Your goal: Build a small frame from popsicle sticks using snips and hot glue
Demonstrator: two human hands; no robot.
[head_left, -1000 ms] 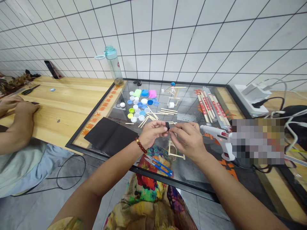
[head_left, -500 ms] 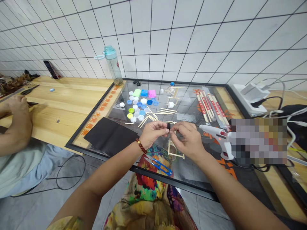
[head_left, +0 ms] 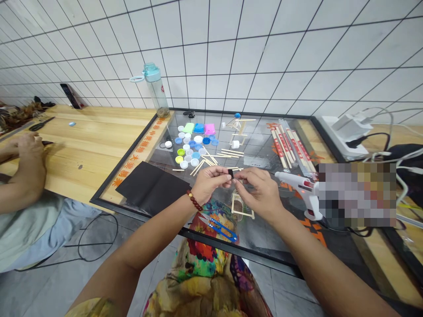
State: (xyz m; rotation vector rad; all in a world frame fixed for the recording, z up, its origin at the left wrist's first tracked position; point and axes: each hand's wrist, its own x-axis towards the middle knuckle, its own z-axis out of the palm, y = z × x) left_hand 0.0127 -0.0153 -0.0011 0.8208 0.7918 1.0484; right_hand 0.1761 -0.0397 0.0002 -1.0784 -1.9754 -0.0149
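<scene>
Between the fingertips of my left hand (head_left: 211, 181) is a small black piece (head_left: 230, 173), perhaps paper or card. My right hand (head_left: 259, 191) meets it from the right, thumb and forefinger closed at its edge. Just below the hands, a little frame of wooden sticks (head_left: 243, 215) lies on the glass. Blue-handled thread snips (head_left: 220, 226) are at the near edge, blades pointing left. A black sheet (head_left: 153, 187) lies flat left of my left wrist. Beyond my fingers are loose wooden sticks (head_left: 228, 154).
Several bottle caps (head_left: 197, 139) and coloured clay packs (head_left: 198, 128) lie left of a stick structure (head_left: 241, 128). A glue gun (head_left: 297, 182) and wrapped sticks (head_left: 287, 145) are right. A water bottle (head_left: 157, 92) stands at the back left; a co-worker's hands (head_left: 28, 147) are far left.
The black piece has shifted slightly left and turned in my fingertips, showing more of its face. My hands stay almost where they were. The co-worker's hands moved slightly.
</scene>
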